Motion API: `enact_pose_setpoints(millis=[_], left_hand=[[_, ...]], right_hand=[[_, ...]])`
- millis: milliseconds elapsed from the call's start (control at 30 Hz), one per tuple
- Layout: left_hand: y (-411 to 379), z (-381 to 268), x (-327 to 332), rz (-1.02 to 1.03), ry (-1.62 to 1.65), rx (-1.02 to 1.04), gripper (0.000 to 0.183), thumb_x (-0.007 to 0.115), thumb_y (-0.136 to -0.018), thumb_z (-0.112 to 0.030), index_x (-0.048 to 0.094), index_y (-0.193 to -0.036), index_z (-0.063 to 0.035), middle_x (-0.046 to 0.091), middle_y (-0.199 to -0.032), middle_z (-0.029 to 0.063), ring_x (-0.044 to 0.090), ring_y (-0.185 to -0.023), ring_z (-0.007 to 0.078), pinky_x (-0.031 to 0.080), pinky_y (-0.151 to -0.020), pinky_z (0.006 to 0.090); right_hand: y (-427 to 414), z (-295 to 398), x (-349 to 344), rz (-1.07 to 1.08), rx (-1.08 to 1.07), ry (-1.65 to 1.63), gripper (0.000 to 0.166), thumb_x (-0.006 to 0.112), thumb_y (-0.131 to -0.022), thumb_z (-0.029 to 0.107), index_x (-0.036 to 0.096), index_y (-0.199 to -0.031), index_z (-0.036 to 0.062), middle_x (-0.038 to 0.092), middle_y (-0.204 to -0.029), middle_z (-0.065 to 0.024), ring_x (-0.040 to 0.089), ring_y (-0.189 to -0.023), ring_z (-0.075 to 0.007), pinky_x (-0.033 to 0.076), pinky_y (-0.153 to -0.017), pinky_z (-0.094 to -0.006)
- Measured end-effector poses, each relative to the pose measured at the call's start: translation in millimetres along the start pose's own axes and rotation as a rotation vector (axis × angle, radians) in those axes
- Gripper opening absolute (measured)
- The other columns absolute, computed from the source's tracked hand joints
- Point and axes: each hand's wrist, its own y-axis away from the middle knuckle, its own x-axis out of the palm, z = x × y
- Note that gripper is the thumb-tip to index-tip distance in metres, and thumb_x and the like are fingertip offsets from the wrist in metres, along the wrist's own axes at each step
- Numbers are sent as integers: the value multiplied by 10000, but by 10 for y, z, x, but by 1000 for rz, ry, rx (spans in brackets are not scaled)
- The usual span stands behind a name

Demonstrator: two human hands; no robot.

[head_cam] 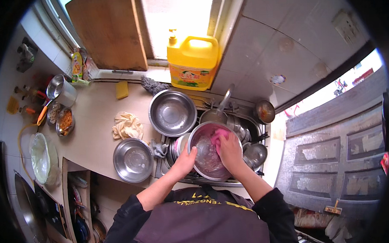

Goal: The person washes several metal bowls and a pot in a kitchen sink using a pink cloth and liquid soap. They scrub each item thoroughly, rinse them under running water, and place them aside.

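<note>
A stainless steel bowl (208, 162) is held tilted over the sink (257, 125). My left hand (184, 162) grips its left rim, thumb over the edge. Inside the bowl, my right hand (229, 150) presses a pink cloth (219, 138) against the upper right wall. Drops or suds mark the bowl's inner surface. Behind it stands the faucet (225, 98), above a round metal vessel (213, 116) that the bowl partly hides. Stacked dishes (174, 149) sit to the left under the bowl, and a metal strainer or bowl (256, 155) lies to the right.
Two steel basins (172, 113) (133, 160) flank the sink's left side. A beige cloth (127, 125), yellow sponge (122, 90) and dark scouring pad (154, 85) lie on the counter (95, 125). A yellow detergent jug (192, 62) stands by the window. A small bowl (265, 111) sits at the sink's right corner.
</note>
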Motion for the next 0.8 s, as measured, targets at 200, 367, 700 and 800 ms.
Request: enact_pose_setpoints(millis=[200, 367, 700, 800], left_hand=[[-13, -102, 227, 140, 156, -77, 468, 349, -936, -356, 331, -1278, -37, 521, -1129, 100, 513, -995, 181, 434, -838, 320], [47, -154, 186, 37, -12, 16, 443, 340, -948, -300, 305, -1307, -44, 476, -1184, 100, 446, -1061, 165, 366, -912, 302], [-27, 0, 168, 72, -80, 141, 456, 366, -932, -274, 312, -1284, 10, 463, -1193, 137, 422, -1101, 202, 308, -960, 306], [7, 34, 153, 35, -108, 154, 442, 365, -931, -266, 319, -1276, 5, 467, -1188, 134, 430, -1095, 205, 324, -951, 315]], right_hand=[[58, 163, 159, 23, -62, -738, 321, 526, -740, 82, 477, -1054, 37, 483, -1052, -218, 477, -987, -378, 395, -852, -380], [334, 25, -250, 738, -75, -410, 419, 547, -726, 212, 502, -1110, 49, 551, -1063, -194, 538, -975, -336, 438, -812, -397], [311, -137, -158, 224, 209, -44, 313, 601, -728, 264, 533, -951, 56, 545, -927, -151, 561, -880, -335, 471, -707, -422], [245, -150, -224, 200, 99, -211, 224, 609, -714, 230, 562, -852, 60, 535, -865, -144, 553, -863, -325, 454, -727, -409]])
